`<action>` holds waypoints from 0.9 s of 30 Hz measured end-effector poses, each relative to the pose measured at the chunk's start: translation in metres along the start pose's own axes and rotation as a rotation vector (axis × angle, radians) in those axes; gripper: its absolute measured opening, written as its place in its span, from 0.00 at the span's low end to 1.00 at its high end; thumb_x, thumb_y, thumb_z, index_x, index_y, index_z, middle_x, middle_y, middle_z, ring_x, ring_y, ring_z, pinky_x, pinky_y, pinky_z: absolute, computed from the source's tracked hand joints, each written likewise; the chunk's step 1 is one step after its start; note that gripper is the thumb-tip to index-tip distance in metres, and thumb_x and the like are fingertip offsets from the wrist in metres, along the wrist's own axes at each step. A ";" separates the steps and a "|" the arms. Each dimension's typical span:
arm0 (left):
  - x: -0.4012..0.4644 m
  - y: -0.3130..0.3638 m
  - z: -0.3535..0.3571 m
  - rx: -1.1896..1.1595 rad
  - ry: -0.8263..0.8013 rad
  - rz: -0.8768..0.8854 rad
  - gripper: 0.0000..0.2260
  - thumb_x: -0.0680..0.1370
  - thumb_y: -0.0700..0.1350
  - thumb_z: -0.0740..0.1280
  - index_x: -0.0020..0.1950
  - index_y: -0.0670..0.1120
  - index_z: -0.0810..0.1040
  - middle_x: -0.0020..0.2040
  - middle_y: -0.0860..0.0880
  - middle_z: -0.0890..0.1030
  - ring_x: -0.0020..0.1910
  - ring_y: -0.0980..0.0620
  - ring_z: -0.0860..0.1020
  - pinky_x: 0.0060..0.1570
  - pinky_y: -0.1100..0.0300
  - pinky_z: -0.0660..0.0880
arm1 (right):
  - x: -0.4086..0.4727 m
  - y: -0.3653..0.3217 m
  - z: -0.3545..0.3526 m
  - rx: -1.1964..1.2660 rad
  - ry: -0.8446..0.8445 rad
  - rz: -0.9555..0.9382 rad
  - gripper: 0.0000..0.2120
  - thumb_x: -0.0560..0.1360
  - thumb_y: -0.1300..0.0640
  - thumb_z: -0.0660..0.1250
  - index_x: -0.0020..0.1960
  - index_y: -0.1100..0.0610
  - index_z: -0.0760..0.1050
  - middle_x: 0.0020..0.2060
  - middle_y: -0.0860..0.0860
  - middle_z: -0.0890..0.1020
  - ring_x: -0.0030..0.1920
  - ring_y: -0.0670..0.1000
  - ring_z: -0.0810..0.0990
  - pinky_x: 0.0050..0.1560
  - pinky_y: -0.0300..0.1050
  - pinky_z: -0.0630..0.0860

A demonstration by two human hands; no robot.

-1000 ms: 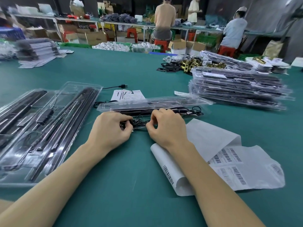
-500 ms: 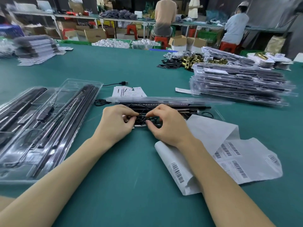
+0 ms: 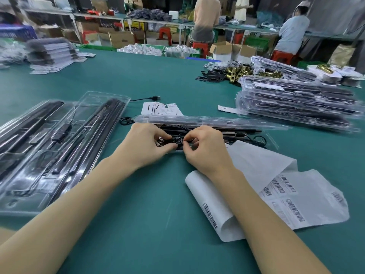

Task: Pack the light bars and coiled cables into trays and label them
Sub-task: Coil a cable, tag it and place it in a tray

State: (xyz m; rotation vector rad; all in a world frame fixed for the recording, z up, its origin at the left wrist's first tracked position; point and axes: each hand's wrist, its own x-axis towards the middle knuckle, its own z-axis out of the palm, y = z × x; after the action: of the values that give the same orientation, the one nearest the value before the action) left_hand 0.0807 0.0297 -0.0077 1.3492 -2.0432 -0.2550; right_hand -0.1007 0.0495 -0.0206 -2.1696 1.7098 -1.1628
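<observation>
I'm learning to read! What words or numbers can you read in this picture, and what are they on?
None can be read.
Label sheets: barcodes with print too small.
White leaflets: too blurred.
Cardboard boxes: blurred markings only.

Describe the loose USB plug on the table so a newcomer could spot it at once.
Start from the clear tray lying crosswise in front of the two hands on the green table. Just beyond its left end lie white printed cards. Left of those cards is the USB plug, a small black connector ending a thin cable, the only plug lying bare on the cloth.
</observation>
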 end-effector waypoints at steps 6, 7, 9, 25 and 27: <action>0.000 -0.003 -0.001 -0.010 0.010 -0.044 0.05 0.71 0.49 0.77 0.45 0.50 0.88 0.40 0.53 0.87 0.36 0.59 0.82 0.50 0.68 0.74 | 0.001 -0.012 -0.003 -0.071 -0.065 0.104 0.08 0.73 0.61 0.67 0.48 0.55 0.84 0.42 0.53 0.84 0.45 0.54 0.82 0.50 0.49 0.78; 0.000 -0.003 -0.002 0.001 0.005 -0.037 0.04 0.72 0.47 0.77 0.45 0.50 0.88 0.41 0.53 0.87 0.37 0.59 0.83 0.51 0.68 0.74 | 0.001 -0.013 -0.004 -0.064 -0.071 0.120 0.09 0.73 0.62 0.67 0.48 0.55 0.84 0.42 0.53 0.85 0.45 0.54 0.82 0.51 0.48 0.78; 0.001 -0.004 -0.004 0.020 -0.010 -0.015 0.05 0.72 0.43 0.76 0.47 0.49 0.88 0.42 0.52 0.87 0.40 0.55 0.83 0.54 0.61 0.78 | 0.000 -0.014 -0.005 -0.039 -0.084 0.142 0.10 0.75 0.63 0.66 0.50 0.56 0.85 0.43 0.52 0.86 0.47 0.54 0.82 0.52 0.48 0.78; -0.004 0.002 0.000 0.064 0.083 0.100 0.11 0.70 0.57 0.77 0.47 0.53 0.87 0.42 0.56 0.86 0.39 0.57 0.80 0.45 0.61 0.76 | 0.002 -0.013 -0.005 0.009 -0.095 0.234 0.07 0.76 0.60 0.69 0.48 0.54 0.86 0.43 0.51 0.86 0.47 0.52 0.82 0.54 0.48 0.78; -0.004 0.000 0.001 0.025 0.072 0.062 0.10 0.69 0.57 0.78 0.46 0.54 0.87 0.40 0.59 0.84 0.36 0.61 0.78 0.47 0.60 0.77 | 0.003 -0.013 -0.005 0.021 -0.127 0.240 0.09 0.76 0.63 0.68 0.51 0.56 0.86 0.47 0.53 0.86 0.50 0.54 0.83 0.57 0.49 0.78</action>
State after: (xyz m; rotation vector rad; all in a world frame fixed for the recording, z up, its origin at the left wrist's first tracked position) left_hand 0.0804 0.0328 -0.0102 1.2892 -2.0299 -0.1522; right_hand -0.0938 0.0527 -0.0087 -1.9161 1.8313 -0.9565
